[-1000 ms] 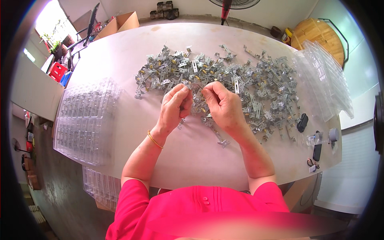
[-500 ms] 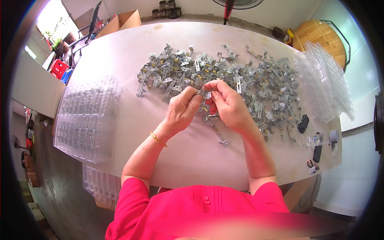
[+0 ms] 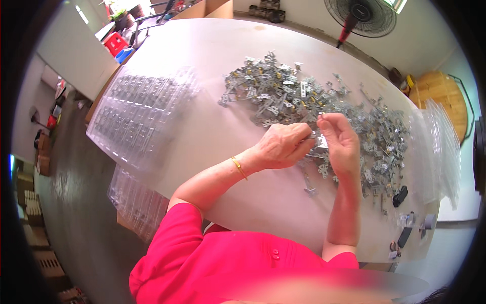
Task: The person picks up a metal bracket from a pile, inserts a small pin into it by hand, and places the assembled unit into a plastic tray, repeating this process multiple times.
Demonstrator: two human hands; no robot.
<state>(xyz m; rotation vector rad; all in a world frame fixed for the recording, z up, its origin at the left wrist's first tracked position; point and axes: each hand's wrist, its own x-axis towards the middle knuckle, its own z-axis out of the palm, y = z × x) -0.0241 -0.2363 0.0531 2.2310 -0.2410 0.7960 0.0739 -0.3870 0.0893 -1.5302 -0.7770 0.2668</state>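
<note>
Steel bracket (image 3: 320, 142), small, pinched between both my hands above the tabletop (image 3: 212, 126) | left hand (image 3: 281, 147) fingers closed on its left end | right hand (image 3: 341, 144) fingers closed on its right | long axis unclear | bracket pile (image 3: 324, 106) just beyond | clear trays (image 3: 139, 111) far left.

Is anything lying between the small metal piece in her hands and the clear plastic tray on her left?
Nothing visible: bare white table separates the small metal bracket, pinched between left hand and right hand, from the clear plastic tray.
</note>
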